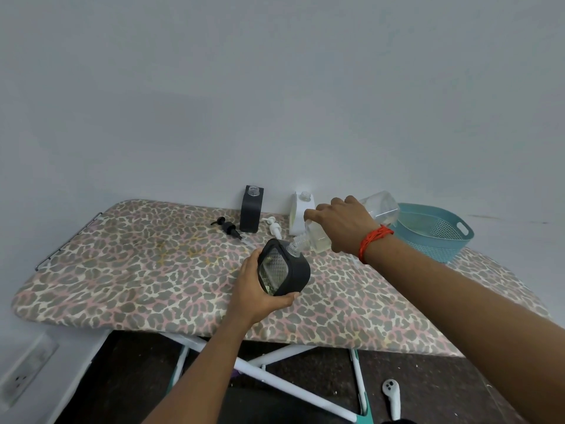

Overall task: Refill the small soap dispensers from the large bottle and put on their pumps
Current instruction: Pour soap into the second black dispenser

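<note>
Left grip (253, 292) holding one dispenser (290, 270) (tilted), right grip (342, 221) one bottle (382, 206)

Domestic interior, most likely a utility or spare room of a home. A folding ironing board (153, 270) with a leopard-print fabric cover serves as the work surface; its white crossed legs (275, 377) stand on a dark floor (137, 377). It stands against a plain, pale painted wall (275, 87) fitted with a low electrical socket (23, 370). Household articles rest on the board: a teal perforated plastic basket (428, 243), a black soap dispenser (251, 213) and a white soap dispenser (301, 215).
</note>
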